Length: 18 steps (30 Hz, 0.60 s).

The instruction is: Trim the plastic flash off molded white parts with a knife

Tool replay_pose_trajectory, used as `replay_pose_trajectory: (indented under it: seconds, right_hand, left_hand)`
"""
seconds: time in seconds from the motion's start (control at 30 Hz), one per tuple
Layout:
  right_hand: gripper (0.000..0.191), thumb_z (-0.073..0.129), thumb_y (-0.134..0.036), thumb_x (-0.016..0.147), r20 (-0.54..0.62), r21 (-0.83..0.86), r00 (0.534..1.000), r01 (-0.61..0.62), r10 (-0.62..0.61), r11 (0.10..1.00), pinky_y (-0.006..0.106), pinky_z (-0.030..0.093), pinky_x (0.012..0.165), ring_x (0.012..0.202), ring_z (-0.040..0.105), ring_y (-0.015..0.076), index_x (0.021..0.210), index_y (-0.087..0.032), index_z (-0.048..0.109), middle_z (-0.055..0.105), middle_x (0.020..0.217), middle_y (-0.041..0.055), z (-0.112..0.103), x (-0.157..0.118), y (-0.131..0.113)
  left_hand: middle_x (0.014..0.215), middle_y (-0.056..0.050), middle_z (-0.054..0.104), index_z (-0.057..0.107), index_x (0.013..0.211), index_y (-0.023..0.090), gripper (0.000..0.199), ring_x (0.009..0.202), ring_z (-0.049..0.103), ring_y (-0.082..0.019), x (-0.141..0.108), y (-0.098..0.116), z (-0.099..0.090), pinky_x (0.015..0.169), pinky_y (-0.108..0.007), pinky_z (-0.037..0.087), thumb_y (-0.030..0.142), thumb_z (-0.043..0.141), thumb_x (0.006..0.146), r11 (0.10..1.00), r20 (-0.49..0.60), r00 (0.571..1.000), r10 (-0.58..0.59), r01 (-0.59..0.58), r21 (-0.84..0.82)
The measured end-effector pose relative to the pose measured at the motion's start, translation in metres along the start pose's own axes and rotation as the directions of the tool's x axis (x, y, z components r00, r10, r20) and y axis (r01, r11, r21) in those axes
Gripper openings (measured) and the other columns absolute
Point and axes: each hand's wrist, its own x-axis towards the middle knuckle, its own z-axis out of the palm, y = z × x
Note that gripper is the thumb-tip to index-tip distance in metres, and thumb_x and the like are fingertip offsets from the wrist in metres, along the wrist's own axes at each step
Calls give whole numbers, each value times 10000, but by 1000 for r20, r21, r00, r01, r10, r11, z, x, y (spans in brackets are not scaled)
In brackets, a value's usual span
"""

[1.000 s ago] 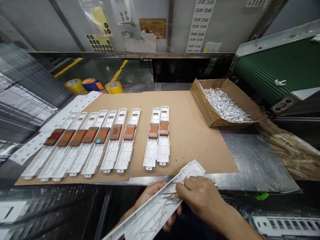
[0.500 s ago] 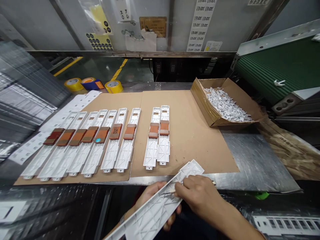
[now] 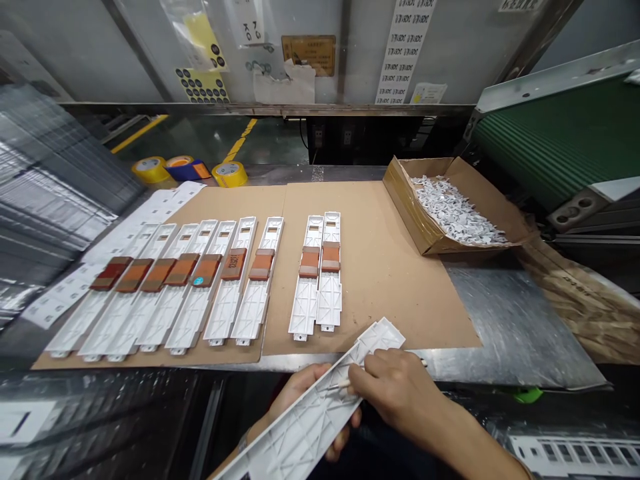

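A long white ribbed plastic part (image 3: 305, 427) lies slanted across the bottom centre, over the table's front edge. My left hand (image 3: 300, 390) is wrapped round it from below, with fingertips showing at its right side. Above the part's ribs, my right hand (image 3: 393, 387) is closed on a thin pen-like tool, whose tip (image 3: 340, 385) touches the ribbed face. Two similar white strips (image 3: 305, 307) with brown blocks (image 3: 331, 256) across them lie just beyond. Several more such strips (image 3: 250, 310) lie side by side on the left cardboard.
A cardboard box (image 3: 410, 207) of small white pieces (image 3: 455, 210) stands at the back right, beside a green conveyor (image 3: 555, 147). Tape rolls (image 3: 230, 175) sit at the back left. Brown paper (image 3: 580, 287) lies at the right, and printed sheets (image 3: 135, 220) at the left.
The view has shifted very slightly. Both hands keep their hold, and the white part and tool have barely moved.
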Motion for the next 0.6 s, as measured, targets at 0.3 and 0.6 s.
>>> replay_pose_trajectory:
  seconds: [0.3, 0.6]
  right_hand:
    - [160, 487, -163, 890, -54, -43, 998, -44, 42, 998, 307, 200, 525, 526, 425, 137, 739, -199, 524, 514, 588, -25, 3, 3, -4]
    - [275, 302, -156, 969, -204, 139, 937, -258, 282, 956, 247, 362, 533, 573, 523, 138, 884, -160, 563, 568, 664, 20, -9, -6, -16]
  left_hand:
    - [535, -89, 603, 686, 752, 13, 608, 417, 556, -123, 1, -1, -3, 404, -186, 402, 380, 231, 920, 1000, -2, 1000, 18, -18, -12]
    - [656, -88, 637, 695, 873, 36, 538, 468, 554, -122, 7, 2, -13, 425, -195, 392, 390, 292, 915, 956, -50, 961, 272, -276, -97]
